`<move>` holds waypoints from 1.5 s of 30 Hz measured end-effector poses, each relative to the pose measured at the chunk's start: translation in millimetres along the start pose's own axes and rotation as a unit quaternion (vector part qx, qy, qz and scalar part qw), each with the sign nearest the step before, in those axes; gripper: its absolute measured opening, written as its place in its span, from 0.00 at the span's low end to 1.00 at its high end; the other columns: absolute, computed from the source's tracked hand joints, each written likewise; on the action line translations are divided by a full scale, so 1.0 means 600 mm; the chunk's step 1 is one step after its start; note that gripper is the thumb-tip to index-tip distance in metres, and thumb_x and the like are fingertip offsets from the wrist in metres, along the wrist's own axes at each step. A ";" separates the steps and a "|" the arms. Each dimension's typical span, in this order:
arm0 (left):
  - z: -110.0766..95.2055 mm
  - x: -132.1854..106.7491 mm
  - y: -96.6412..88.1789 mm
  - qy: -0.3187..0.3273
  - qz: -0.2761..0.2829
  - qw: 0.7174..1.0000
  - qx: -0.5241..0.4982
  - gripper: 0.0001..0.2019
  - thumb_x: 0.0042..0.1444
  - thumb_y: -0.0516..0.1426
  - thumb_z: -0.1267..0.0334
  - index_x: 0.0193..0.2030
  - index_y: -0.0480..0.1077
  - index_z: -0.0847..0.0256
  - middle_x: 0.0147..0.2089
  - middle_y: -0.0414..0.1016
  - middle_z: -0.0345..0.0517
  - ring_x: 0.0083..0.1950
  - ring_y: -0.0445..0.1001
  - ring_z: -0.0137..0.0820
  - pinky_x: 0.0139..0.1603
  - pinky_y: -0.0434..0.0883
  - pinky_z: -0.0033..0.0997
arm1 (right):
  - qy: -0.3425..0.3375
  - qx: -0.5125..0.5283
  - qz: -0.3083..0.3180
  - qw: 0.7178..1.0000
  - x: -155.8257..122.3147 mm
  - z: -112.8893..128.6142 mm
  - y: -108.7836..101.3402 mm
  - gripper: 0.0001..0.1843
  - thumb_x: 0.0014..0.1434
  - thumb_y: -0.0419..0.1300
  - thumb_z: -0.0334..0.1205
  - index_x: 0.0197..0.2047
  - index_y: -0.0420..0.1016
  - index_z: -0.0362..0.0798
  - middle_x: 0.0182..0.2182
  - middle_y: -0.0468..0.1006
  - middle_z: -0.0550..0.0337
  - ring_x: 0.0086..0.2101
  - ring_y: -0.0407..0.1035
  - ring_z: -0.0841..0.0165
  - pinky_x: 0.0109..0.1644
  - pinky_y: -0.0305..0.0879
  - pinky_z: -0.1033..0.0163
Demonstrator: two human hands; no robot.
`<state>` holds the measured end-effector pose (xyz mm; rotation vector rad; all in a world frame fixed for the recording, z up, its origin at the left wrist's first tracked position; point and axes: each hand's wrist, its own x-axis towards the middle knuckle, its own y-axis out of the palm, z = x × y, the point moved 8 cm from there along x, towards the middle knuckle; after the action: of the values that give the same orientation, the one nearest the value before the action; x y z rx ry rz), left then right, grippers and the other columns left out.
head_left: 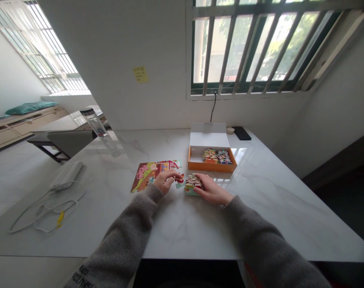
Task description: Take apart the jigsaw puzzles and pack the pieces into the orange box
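Between the fingertips of my left hand (167, 181) is a small red-edged jigsaw piece (180, 179); its exact shape is partly hidden. Beneath and behind that hand lies a partly joined jigsaw puzzle (144, 172) with a pink pig and a red barn. My right hand (213, 189) wraps round a row of stacked jigsaw pieces (192, 184) resting on the table, thumb in front and fingers over the top. Just beyond it stands an orange box (212, 166), lid up, with more stacked pieces (217, 156) in its right part.
A black phone (242, 133) and a small pale round object (230, 130) lie behind the box. At the left are a clear bottle (94, 123), a white device (66, 175) and a loose white cable (54, 209). The marble-patterned table (193, 232) meets the wall at the back.
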<state>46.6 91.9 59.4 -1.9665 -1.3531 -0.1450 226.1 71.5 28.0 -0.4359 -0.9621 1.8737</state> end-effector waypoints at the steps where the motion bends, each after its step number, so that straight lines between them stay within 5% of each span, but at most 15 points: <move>1: -0.003 -0.001 0.002 -0.003 0.011 1.000 -0.002 0.14 0.58 0.49 0.70 0.35 0.77 0.64 0.34 0.78 0.47 0.37 0.76 0.32 0.41 0.75 0.33 | -0.004 0.003 -0.001 1.000 0.000 0.000 -0.001 0.32 0.62 0.58 0.45 0.66 0.58 0.43 0.57 0.68 0.41 0.57 0.62 0.52 0.62 0.57 0.44; 7: 0.002 -0.004 -0.011 -0.039 -0.060 0.997 -0.015 0.06 0.56 0.59 0.65 0.39 0.74 0.63 0.34 0.77 0.44 0.37 0.75 0.31 0.43 0.73 0.32 | -0.013 0.014 -0.007 1.000 0.002 -0.003 -0.001 0.32 0.61 0.60 0.43 0.65 0.58 0.43 0.58 0.68 0.42 0.57 0.62 0.53 0.64 0.57 0.45; 11: -0.005 -0.013 0.027 -0.044 -0.005 0.995 -0.089 0.20 0.56 0.61 0.65 0.55 0.65 0.61 0.33 0.74 0.40 0.35 0.74 0.28 0.43 0.73 0.31 | -0.024 0.014 -0.018 0.999 0.005 -0.007 -0.001 0.32 0.60 0.61 0.42 0.65 0.59 0.43 0.57 0.69 0.42 0.57 0.63 0.52 0.62 0.59 0.44; 15: -0.015 -0.022 0.072 -0.036 0.065 0.997 -0.017 0.06 0.56 0.60 0.66 0.40 0.70 0.61 0.31 0.70 0.38 0.29 0.67 0.25 0.33 0.68 0.25 | -0.035 0.021 -0.019 0.999 0.006 -0.014 -0.002 0.34 0.56 0.64 0.40 0.64 0.60 0.44 0.57 0.69 0.43 0.56 0.64 0.53 0.62 0.60 0.44; 19: -0.021 -0.023 0.080 -0.002 0.053 0.998 0.019 0.02 0.55 0.59 0.68 0.35 0.69 0.62 0.34 0.65 0.39 0.29 0.64 0.23 0.31 0.67 0.25 | -0.051 0.058 -0.002 0.997 0.004 -0.016 -0.002 0.36 0.55 0.64 0.37 0.65 0.58 0.45 0.59 0.67 0.43 0.58 0.64 0.54 0.63 0.60 0.46; 26: 0.003 -0.027 0.085 -0.068 0.033 0.997 0.029 0.09 0.51 0.60 0.68 0.36 0.62 0.60 0.28 0.60 0.32 0.24 0.61 0.21 0.27 0.64 0.24 | -0.055 0.080 0.019 0.995 -0.004 -0.006 -0.005 0.41 0.49 0.57 0.26 0.67 0.55 0.45 0.61 0.64 0.44 0.59 0.63 0.55 0.63 0.61 0.49; 32: 0.013 -0.032 0.094 -0.077 0.012 0.997 -0.029 0.23 0.50 0.60 0.69 0.52 0.59 0.59 0.40 0.60 0.38 0.26 0.65 0.19 0.25 0.67 0.22 | -0.051 0.090 0.025 0.994 -0.004 -0.001 -0.003 0.43 0.46 0.55 0.25 0.67 0.55 0.46 0.59 0.66 0.46 0.58 0.63 0.56 0.64 0.60 0.50; 37: 0.014 -0.028 0.079 -0.051 0.008 0.996 0.073 0.36 0.49 0.64 0.64 0.63 0.56 0.58 0.48 0.63 0.47 0.35 0.67 0.28 0.40 0.74 0.35 | -0.048 0.093 0.031 0.994 -0.004 0.005 0.000 0.41 0.48 0.54 0.27 0.67 0.54 0.44 0.61 0.64 0.44 0.60 0.61 0.57 0.66 0.57 0.51; 41: 0.023 -0.026 0.085 -0.051 0.053 0.988 0.132 0.40 0.52 0.63 0.60 0.69 0.51 0.60 0.55 0.66 0.56 0.50 0.68 0.41 0.57 0.67 0.49 | -0.036 0.087 0.023 0.995 -0.001 0.000 0.005 0.40 0.50 0.53 0.28 0.68 0.53 0.42 0.63 0.62 0.43 0.63 0.58 0.57 0.68 0.54 0.49; 45: 0.026 -0.025 0.104 -0.079 0.096 0.974 0.189 0.40 0.57 0.60 0.54 0.72 0.45 0.58 0.59 0.67 0.58 0.58 0.64 0.49 0.60 0.60 0.54 | -0.040 0.088 0.021 0.995 0.003 0.001 0.011 0.42 0.50 0.53 0.28 0.69 0.51 0.45 0.65 0.60 0.44 0.64 0.56 0.56 0.69 0.50 0.47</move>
<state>88.1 79.1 10.0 -1.7962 -1.1768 0.3443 220.9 71.2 23.3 -0.2782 -0.8372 2.0069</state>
